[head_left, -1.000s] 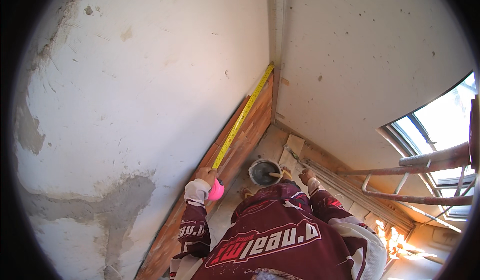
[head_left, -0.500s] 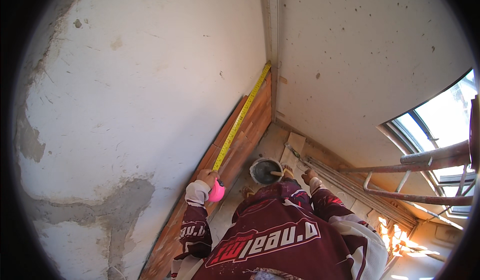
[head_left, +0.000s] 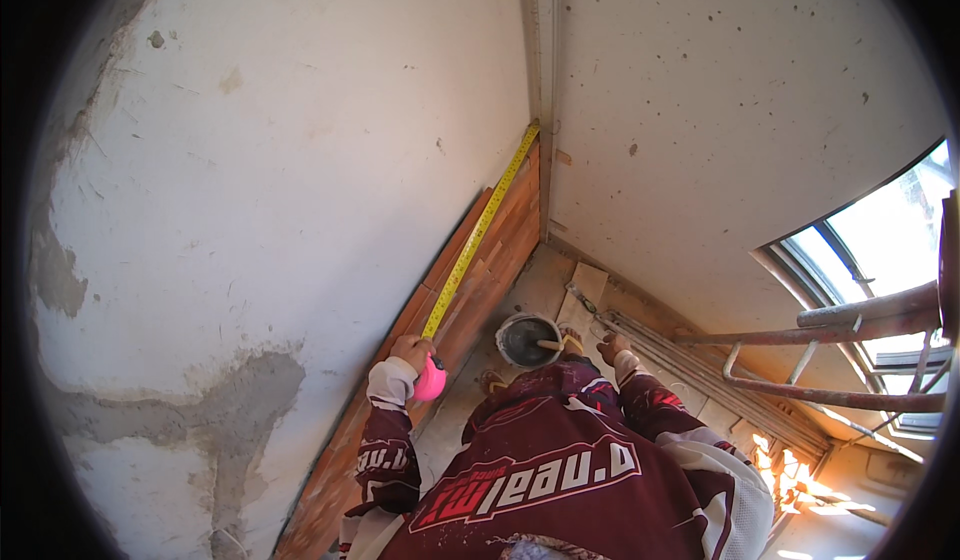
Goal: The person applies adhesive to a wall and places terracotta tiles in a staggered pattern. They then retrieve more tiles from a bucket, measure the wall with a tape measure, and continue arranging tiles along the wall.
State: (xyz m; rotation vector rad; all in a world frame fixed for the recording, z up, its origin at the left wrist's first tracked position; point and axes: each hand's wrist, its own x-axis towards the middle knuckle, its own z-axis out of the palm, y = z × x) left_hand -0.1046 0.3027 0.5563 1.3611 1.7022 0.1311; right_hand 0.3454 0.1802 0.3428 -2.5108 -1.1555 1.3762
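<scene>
My left hand [head_left: 410,351] is closed around a pink tape measure [head_left: 431,380], low against the left wall. Its yellow blade [head_left: 478,230] is pulled out and runs slantwise along the top of the reddish-brown wall tiles [head_left: 490,260], with the far end up at the corner. Over the floor on the right, my right hand [head_left: 614,347] is held away from the tape with its fingers curled in. Whether a small thing sits inside those fingers is hidden. Between my hands stands a bucket [head_left: 510,356] with grey contents and a wooden-handled tool [head_left: 549,345] in it.
A hand tool [head_left: 579,297] lies by a pale board [head_left: 590,285] beyond the bucket. Long strips [head_left: 680,360] lie along the right wall's foot. Rusty scaffold-like metal bars [head_left: 850,334] jut in at the right, before a bright window [head_left: 885,222].
The whole view has shifted very slightly. The tape blade stays stretched to the corner, and my left hand keeps its grip; my right hand has shifted only slightly.
</scene>
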